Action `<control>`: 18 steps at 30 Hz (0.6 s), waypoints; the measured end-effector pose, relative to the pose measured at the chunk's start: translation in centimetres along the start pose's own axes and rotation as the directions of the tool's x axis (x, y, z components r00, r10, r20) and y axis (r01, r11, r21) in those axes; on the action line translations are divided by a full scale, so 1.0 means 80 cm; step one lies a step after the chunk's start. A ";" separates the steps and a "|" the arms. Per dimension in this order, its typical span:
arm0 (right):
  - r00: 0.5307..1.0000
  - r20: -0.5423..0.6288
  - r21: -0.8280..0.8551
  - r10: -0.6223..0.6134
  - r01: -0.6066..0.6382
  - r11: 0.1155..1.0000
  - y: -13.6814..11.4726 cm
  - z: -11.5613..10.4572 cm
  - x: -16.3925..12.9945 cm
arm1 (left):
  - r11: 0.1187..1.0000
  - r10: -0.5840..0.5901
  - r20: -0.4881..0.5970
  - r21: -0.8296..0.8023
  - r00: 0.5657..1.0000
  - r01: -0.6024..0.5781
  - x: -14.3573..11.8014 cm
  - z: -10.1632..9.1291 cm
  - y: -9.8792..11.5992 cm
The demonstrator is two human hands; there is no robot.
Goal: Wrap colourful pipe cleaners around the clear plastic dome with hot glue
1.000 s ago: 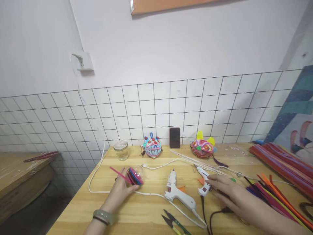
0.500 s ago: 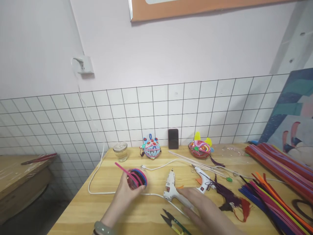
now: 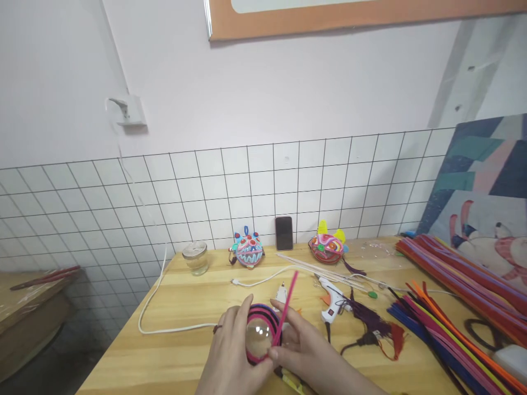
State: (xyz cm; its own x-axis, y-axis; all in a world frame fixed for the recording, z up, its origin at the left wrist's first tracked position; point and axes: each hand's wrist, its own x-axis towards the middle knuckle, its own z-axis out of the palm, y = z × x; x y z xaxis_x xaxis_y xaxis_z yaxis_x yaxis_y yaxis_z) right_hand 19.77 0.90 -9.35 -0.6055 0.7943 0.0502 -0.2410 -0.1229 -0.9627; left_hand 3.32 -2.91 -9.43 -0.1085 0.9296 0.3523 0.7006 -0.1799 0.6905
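Note:
Between my two hands is a clear, shiny round ball or dome (image 3: 259, 339) ringed with pink, black and blue fuzzy pipe cleaners. My left hand (image 3: 230, 351) grips its left side, fingers wrapped round the edge. My right hand (image 3: 308, 348) is closed at the right side, pinching a pink pipe cleaner (image 3: 289, 299) whose free end sticks up. Just behind the hands, a white hot glue gun (image 3: 281, 295) is mostly hidden. Yellow-handled snips (image 3: 293, 382) lie under my right hand, largely covered.
A second glue gun (image 3: 330, 307) lies to the right, near purple tassels (image 3: 368, 315) and pipe cleaner bundles (image 3: 436, 334). At the back stand a glass jar (image 3: 195, 258), two decorated ornaments (image 3: 249, 249) and a phone (image 3: 284, 233). A white cable (image 3: 177, 331) crosses the left.
My left hand has brought the wrapped ball rightward and nearer. My right hand has left the near glue gun and taken hold of the pink pipe cleaner at the ball. The view has shifted slightly right.

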 end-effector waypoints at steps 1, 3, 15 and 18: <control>1.000 -0.010 0.054 -0.013 0.014 0.998 0.004 -0.002 0.001 | 1.000 0.022 -0.014 -0.010 1.000 -0.022 -0.001 0.002 -0.002; 0.998 -0.038 0.147 -0.044 0.049 0.988 0.013 -0.007 0.004 | 0.998 0.046 -0.037 -0.051 0.998 -0.048 -0.002 0.005 -0.004; 0.997 -0.064 0.292 0.034 -0.014 0.956 0.044 0.000 0.013 | 0.615 -0.246 -0.174 -0.788 0.954 0.015 -0.007 0.027 -0.016; 0.995 -0.096 0.266 0.039 -0.012 0.964 0.053 0.007 0.016 | 0.571 -0.307 -0.150 -0.819 0.940 0.055 -0.012 0.032 -0.016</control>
State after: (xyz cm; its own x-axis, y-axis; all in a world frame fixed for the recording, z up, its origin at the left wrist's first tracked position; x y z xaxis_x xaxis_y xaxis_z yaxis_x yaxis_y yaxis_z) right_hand 17.52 1.05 -13.20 -0.5388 0.8424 -0.0130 -0.4269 -0.2863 -0.8578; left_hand 4.35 -2.70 -12.29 -0.4230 0.8804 0.2144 -0.1837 -0.3150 0.9311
